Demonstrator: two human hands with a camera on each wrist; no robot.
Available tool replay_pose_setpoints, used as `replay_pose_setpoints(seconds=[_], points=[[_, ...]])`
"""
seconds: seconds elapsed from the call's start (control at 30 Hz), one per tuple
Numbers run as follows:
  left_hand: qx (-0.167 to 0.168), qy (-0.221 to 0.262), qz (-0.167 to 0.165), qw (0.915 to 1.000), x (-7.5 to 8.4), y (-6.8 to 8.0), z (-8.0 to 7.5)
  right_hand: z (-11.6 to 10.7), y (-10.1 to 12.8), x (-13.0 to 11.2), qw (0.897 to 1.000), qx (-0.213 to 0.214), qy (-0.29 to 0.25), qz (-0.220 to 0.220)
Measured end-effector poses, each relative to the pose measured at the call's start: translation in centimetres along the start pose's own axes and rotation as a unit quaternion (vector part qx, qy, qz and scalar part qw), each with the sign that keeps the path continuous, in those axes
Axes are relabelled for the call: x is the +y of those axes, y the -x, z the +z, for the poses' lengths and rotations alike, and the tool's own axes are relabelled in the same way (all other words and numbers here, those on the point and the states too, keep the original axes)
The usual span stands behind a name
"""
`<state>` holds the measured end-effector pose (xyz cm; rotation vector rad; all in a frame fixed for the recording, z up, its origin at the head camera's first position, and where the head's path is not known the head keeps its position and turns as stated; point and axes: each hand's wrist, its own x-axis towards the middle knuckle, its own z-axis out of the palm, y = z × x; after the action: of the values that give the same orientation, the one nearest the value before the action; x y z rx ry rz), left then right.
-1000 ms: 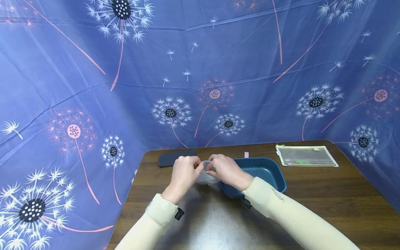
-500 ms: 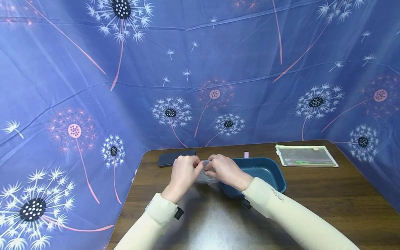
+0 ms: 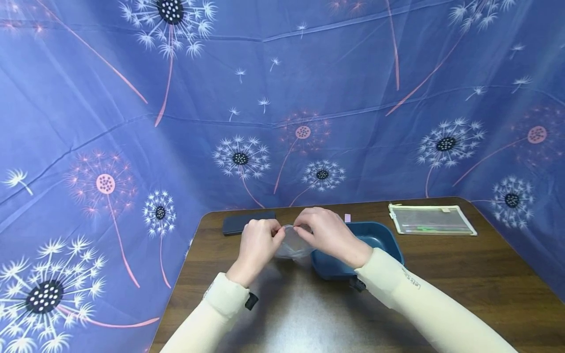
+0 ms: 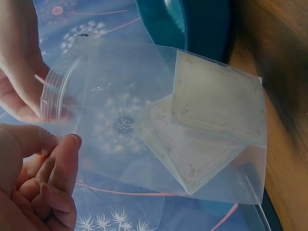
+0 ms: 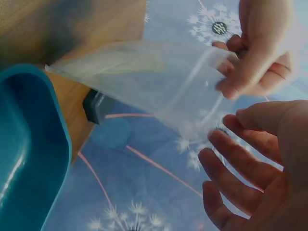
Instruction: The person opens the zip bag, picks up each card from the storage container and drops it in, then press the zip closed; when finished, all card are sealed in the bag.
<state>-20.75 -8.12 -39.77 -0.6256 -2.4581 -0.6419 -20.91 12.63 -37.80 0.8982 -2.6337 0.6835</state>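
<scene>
The left hand (image 3: 258, 241) pinches the zip edge of a clear bag (image 4: 159, 125), held above the surface (image 3: 463, 279) near its far-left edge. The right hand (image 3: 328, 234) hovers just beside it, fingers loose. Two pale cards (image 4: 211, 120) already sit inside; the seal looks unfinished. The blue tray (image 3: 388, 245) beside it appears empty.

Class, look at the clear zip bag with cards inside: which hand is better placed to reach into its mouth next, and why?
Probably the right hand: its fingers are open and free beside the bag's mouth. The left hand pinches the zip edge, holding the bag up.
</scene>
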Motion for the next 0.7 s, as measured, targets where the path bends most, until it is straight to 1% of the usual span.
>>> replay_pose_setpoints(seconds=[0.1,0.2,0.4,0.57,0.7], points=[[0.009,0.001,0.000,1.0000,-0.2,0.0,0.0,-0.5,0.5,0.3,1.000,0.015,-0.012,0.021],[0.017,0.001,-0.005,0.9999,-0.5,0.1,-0.1,-0.6,1.3,0.8,0.999,0.019,-0.015,0.042],[0.025,0.009,-0.020,0.9995,-1.0,0.4,-0.3,0.4,3.1,2.2,0.997,0.002,-0.028,0.078],[0.035,0.019,-0.026,0.9989,-1.3,0.6,-0.4,1.8,3.8,2.8,0.996,-0.019,-0.050,0.078],[0.037,0.025,-0.030,0.9985,-1.5,0.9,-0.3,2.7,3.9,2.9,0.998,-0.011,-0.045,0.053]])
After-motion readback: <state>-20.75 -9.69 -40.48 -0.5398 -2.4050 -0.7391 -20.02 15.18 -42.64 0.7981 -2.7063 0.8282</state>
